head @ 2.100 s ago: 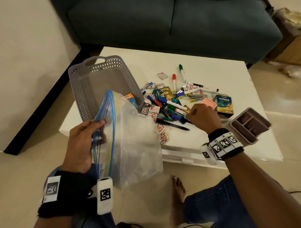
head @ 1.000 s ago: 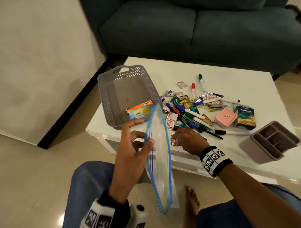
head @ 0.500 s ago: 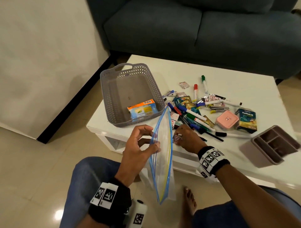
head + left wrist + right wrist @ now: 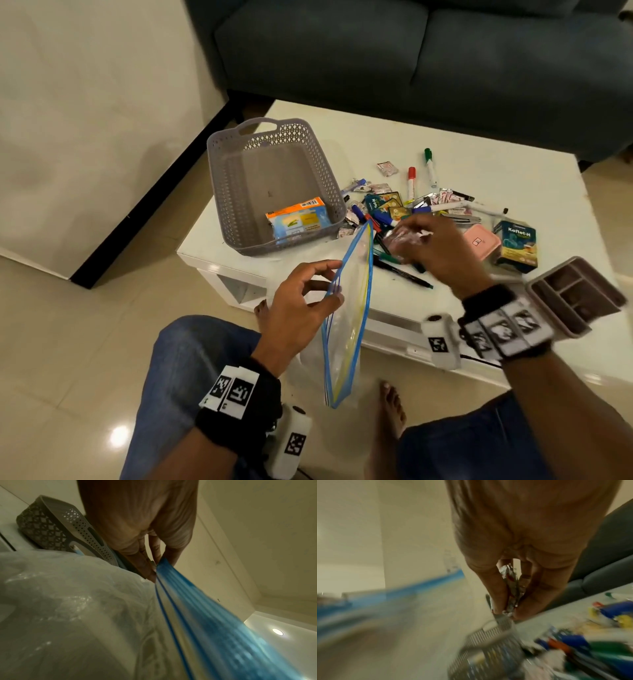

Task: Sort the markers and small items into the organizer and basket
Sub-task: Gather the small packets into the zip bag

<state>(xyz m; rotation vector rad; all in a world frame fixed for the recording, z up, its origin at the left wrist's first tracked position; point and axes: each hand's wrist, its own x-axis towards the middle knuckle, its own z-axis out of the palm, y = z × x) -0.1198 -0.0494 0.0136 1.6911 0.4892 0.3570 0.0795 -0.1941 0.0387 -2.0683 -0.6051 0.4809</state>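
I see my left hand (image 4: 301, 301) pinching the blue zip edge of a clear plastic bag (image 4: 346, 329) between thumb and fingertips, with the bag hanging down in front of the white table (image 4: 534, 171); the left wrist view shows the same pinch on the blue strip (image 4: 171, 574). My right hand (image 4: 442, 253) is above the pile of markers (image 4: 387, 219), blurred, and its fingers are closed round a few small foil packets (image 4: 510, 588), crinkled silver with a bit of red. The hand with its packets is just beside the top corner of the bag and near the front right corner of the grey basket (image 4: 239, 192).

The basket sits at the left of the table with an orange and blue packet (image 4: 298, 219) lying in its near right corner. The brown organizer (image 4: 575, 294) stands at the right front edge of the table, tilted, well apart from the basket. Between them lie the markers, more foil packets, a pink case (image 4: 483, 240) and a dark green box (image 4: 517, 246). A red marker (image 4: 411, 183) and a green one (image 4: 430, 166) lie further back, beside each other.
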